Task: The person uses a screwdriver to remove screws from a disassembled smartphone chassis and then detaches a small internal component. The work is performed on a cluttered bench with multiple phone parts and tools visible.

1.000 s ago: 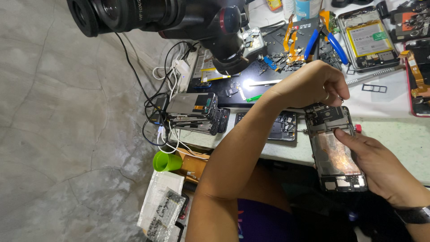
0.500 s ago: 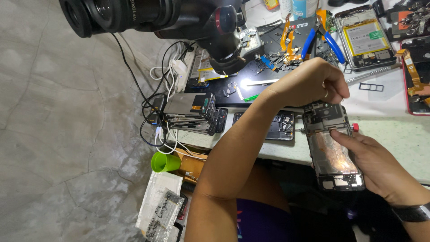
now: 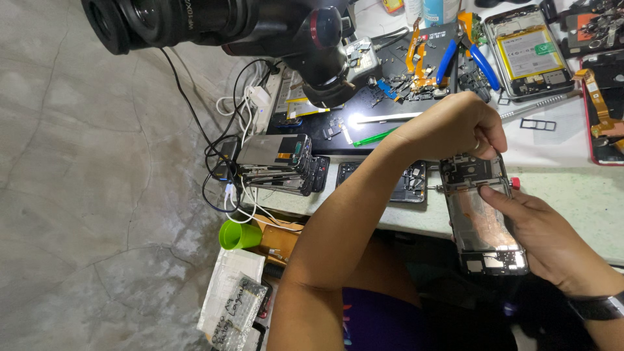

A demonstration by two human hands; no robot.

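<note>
Bare metal and circuit board show on the opened phone (image 3: 484, 221), which sits between both hands, hanging out past the near edge of the counter (image 3: 585, 188). The left hand (image 3: 455, 123) reaches across from the lower left on a long bent forearm, its wrist cocked, its fingers (image 3: 484, 133) curled tightly into a near fist just above the phone's top end; they seem to pinch something small there, but what it is cannot be made out. The right hand (image 3: 552, 240) comes in from the lower right with a dark band at the wrist. Its fingers (image 3: 504, 195) are extended and pressed together along the phone's right side, the tip of the forefinger lying across the board near the top, while the palm supports the frame from below.

The phone has no back cover. A dark board with small parts fills the end under the left fingers, a dull brownish plate covers the middle, and a smaller board sits at the bottom end, away from both sets of fingertips. It lies lengthwise, tilted slightly.

Left of the left forearm, a stack of phones (image 3: 279, 162) rests on the counter, and blue-handled pliers (image 3: 478, 55) lie beyond the left knuckles. A green cup (image 3: 237, 234) sits below the counter's edge.
</note>
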